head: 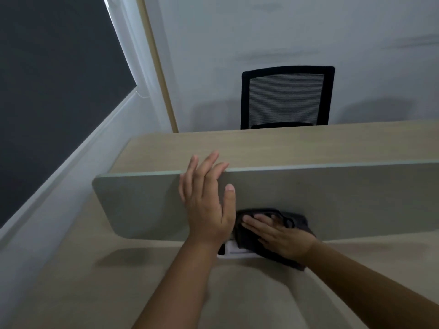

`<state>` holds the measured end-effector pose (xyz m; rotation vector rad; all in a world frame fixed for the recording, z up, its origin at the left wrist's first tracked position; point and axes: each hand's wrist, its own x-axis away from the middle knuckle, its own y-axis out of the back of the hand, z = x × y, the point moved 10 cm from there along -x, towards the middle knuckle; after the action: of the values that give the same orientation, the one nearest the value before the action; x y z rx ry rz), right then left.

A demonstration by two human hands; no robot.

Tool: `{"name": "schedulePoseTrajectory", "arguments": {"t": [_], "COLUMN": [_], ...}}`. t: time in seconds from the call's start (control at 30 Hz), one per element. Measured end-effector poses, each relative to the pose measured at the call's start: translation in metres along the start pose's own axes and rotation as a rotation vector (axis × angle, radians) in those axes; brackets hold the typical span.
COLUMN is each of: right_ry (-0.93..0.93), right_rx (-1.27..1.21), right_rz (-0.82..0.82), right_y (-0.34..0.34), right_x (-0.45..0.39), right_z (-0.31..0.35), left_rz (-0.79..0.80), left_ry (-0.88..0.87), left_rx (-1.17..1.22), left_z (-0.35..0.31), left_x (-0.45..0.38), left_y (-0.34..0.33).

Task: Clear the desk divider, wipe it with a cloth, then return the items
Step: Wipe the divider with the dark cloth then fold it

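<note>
A grey-green desk divider [332, 200] stands upright across the wooden desk [71, 281]. My left hand [206, 203] lies flat against its near face, fingers spread and reaching over the top edge. My right hand [280, 236] presses a dark cloth [294, 220] flat against the lower part of the divider, just right of my left hand. Nothing hangs or sits on the visible part of the divider.
A white bracket or cable box [234, 252] sits under the divider beside the cloth. Beyond the divider lies a second desk surface [261, 148] with a black mesh office chair [285, 98] behind it. A white wall and dark window [47, 91] are at the left.
</note>
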<state>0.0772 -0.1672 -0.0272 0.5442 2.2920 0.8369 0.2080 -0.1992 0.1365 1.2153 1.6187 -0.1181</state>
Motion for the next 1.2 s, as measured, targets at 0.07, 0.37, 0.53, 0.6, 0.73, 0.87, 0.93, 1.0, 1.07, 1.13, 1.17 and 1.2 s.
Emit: {"name": "schedulePoseTrajectory", "arguments": {"t": [0.07, 0.37, 0.53, 0.6, 0.73, 0.87, 0.93, 1.0, 1.07, 1.13, 1.17, 1.2], "right_ry": [0.019, -0.459, -0.167, -0.112, -0.284, -0.626, -0.762, -0.765, -0.663, -0.541, -0.497, -0.474], "right_rx": [0.013, 0.133, 0.083, 0.043, 0.159, 0.195, 0.17, 0.151, 0.144, 0.153, 0.157, 0.14], "right_rz": [0.058, -0.326, 0.033, 0.151, 0.058, -0.267, -0.349, -0.368, -0.325, -0.203, -0.124, -0.031], "right_y": [-0.003, 0.087, -0.005, -0.025, 0.009, 0.085, 0.099, 0.09, 0.063, 0.029, 0.012, -0.004], "right_x": [0.03, -0.009, 0.044, 0.082, 0.114, 0.08, 0.056, 0.042, 0.039, 0.053, 0.066, 0.084], "right_z": [-0.014, -0.112, -0.031, -0.026, -0.089, -0.179, -0.188, -0.164, -0.124, -0.089, -0.078, -0.071], "left_rz": [0.042, 0.079, 0.068, 0.087, 0.057, -0.011, -0.056, -0.077, -0.09, -0.08, -0.074, -0.06], "left_ry": [0.015, -0.031, -0.045, -0.075, -0.051, 0.01, 0.022, 0.026, 0.007, 0.002, -0.001, -0.01], "left_rx": [-0.066, -0.142, -0.155, -0.19, -0.135, -0.066, -0.051, -0.034, -0.034, -0.051, -0.067, -0.08], "left_z": [0.0, -0.025, -0.029, -0.027, -0.029, -0.033, -0.035, -0.04, -0.043, -0.041, -0.04, -0.038], "left_x": [0.002, 0.017, 0.018, 0.017, 0.017, 0.015, 0.011, 0.013, 0.013, 0.013, 0.014, 0.015], "left_y": [-0.011, -0.045, -0.045, -0.042, -0.04, -0.042, -0.041, -0.043, -0.042, -0.04, -0.039, -0.039]}}
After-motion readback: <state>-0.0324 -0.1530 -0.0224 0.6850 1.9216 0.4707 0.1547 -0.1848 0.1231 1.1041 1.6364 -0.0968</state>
